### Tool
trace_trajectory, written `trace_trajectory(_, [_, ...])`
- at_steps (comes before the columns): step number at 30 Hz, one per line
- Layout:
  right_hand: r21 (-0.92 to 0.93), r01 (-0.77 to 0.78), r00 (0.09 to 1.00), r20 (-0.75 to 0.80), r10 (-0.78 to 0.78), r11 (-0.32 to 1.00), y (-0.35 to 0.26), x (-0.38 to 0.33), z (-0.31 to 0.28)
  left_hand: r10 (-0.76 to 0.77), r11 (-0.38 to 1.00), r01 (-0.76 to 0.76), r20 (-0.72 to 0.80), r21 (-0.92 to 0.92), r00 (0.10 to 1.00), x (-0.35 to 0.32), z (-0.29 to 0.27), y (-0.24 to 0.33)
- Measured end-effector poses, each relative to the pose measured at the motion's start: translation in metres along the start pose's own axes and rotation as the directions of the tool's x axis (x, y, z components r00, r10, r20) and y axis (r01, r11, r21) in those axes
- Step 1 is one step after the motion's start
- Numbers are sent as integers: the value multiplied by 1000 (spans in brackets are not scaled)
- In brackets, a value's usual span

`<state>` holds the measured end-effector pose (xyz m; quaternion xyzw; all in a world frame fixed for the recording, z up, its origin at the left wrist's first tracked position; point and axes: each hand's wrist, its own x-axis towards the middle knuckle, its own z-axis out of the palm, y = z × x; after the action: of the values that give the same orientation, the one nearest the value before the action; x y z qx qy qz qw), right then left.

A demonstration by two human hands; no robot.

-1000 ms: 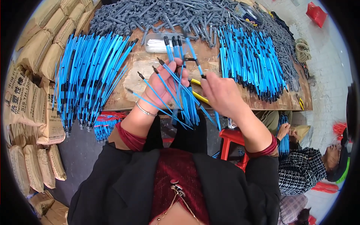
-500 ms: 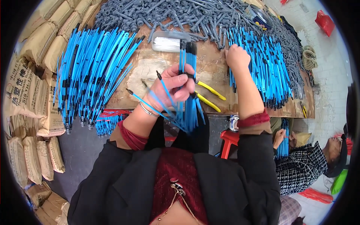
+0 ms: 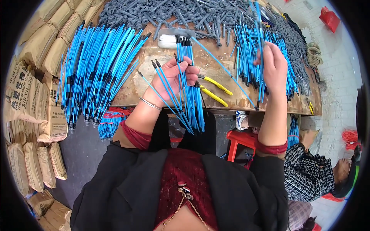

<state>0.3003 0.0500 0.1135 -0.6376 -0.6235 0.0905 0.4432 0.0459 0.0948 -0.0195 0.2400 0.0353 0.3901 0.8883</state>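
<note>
My left hand point(image 3: 176, 77) is closed around a bundle of thin blue plastic strips point(image 3: 196, 109) with black tips, held upright over the table's near edge. A few strips in it fan out toward my wrist. Over the right-hand pile of blue strips point(image 3: 244, 54), my right hand point(image 3: 274, 67) is raised, its fingers pinching blue strips point(image 3: 259, 23) that stand nearly upright and look blurred. One loose blue strip point(image 3: 219, 63) slants across the tabletop between my hands. Beside the bundle, partly covered by it, lie yellow-handled pliers point(image 3: 216, 86).
A larger pile of blue strips point(image 3: 96, 69) overhangs the table point(image 3: 135, 82) at left. Grey plastic parts point(image 3: 165, 13) heap along the back, behind a clear box point(image 3: 166, 40) of white pieces. Paper sacks point(image 3: 32, 50) stack at left. A co-worker point(image 3: 308, 169) sits at right near a red stool point(image 3: 239, 144).
My right hand has lifted from the right-hand pile and moved right, now with blue strips. My left hand still grips its bundle. A slanting strip now shows between my hands.
</note>
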Motion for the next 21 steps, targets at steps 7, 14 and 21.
trace_trajectory(7, [-24,167,927,343,-149,986,-20,-77,39,64,997,-64,24,31,998,4,35,-7])
trace_trajectory(14, [-29,197,938,298,-180,980,-32,-84,59,38,999,-37,69,-13,997,10,23,-7])
trace_trajectory(21, [-329,315,911,369,-186,890,29,-19,62,47,998,-53,-168,-32,985,9,41,-4])
